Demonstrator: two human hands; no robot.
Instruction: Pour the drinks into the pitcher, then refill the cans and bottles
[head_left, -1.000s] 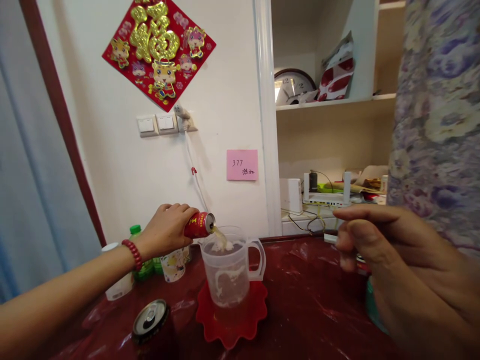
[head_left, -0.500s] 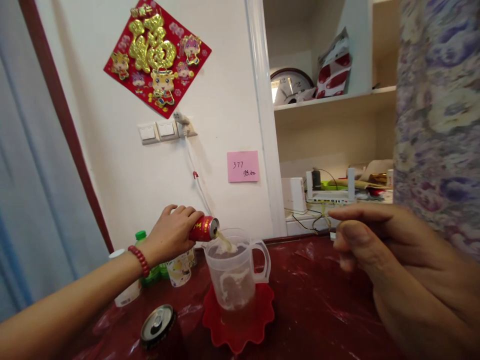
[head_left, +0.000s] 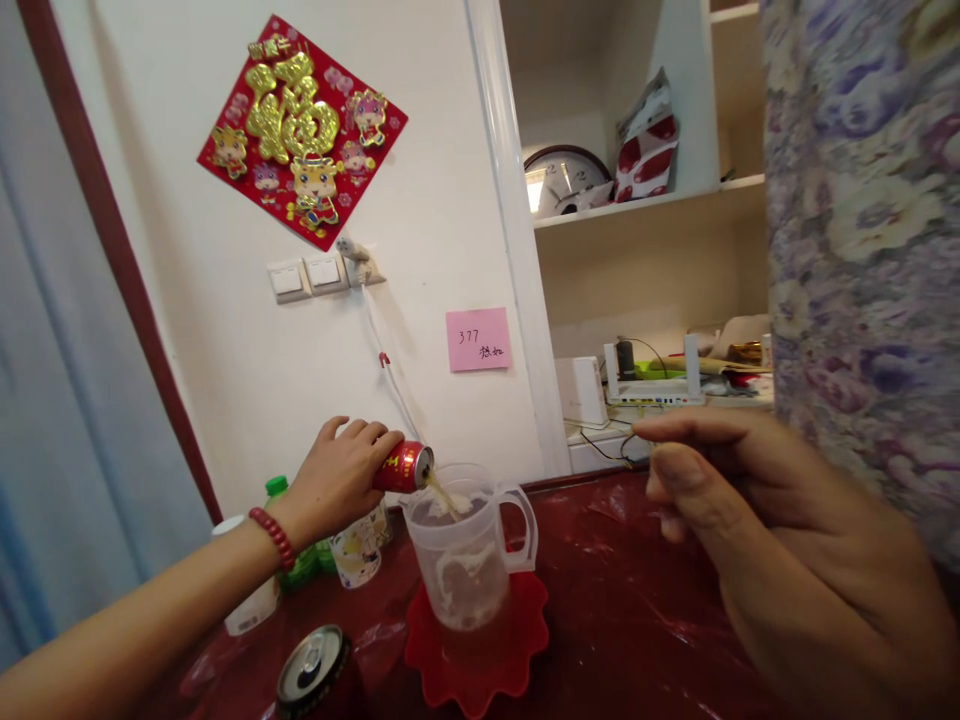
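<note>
My left hand (head_left: 341,478) is wrapped round a red drink can (head_left: 405,467), tipped on its side over a clear plastic jug (head_left: 469,560). A pale stream runs from the can into the jug, which holds foamy liquid. The jug stands on a red scalloped mat (head_left: 480,650) on the dark red table cover (head_left: 622,610). My right hand (head_left: 780,570) hovers close to the camera, right of the jug, with fingers curled and thumb pressed against the forefinger. Whatever it holds, if anything, is hidden. A red bead bracelet (head_left: 274,537) circles my left wrist.
A second can (head_left: 311,675) stands upright at the table's near edge, left of the mat. Behind my left hand are a green bottle (head_left: 289,550), a printed cup (head_left: 356,550) and a white container (head_left: 247,600). Floral cloth (head_left: 862,250) fills the right. Shelves hold a clock (head_left: 562,180) and a router (head_left: 652,385).
The view has shifted slightly, so things sit a little further left. My left hand keeps pouring from the can and my right hand holds the same curled pose.
</note>
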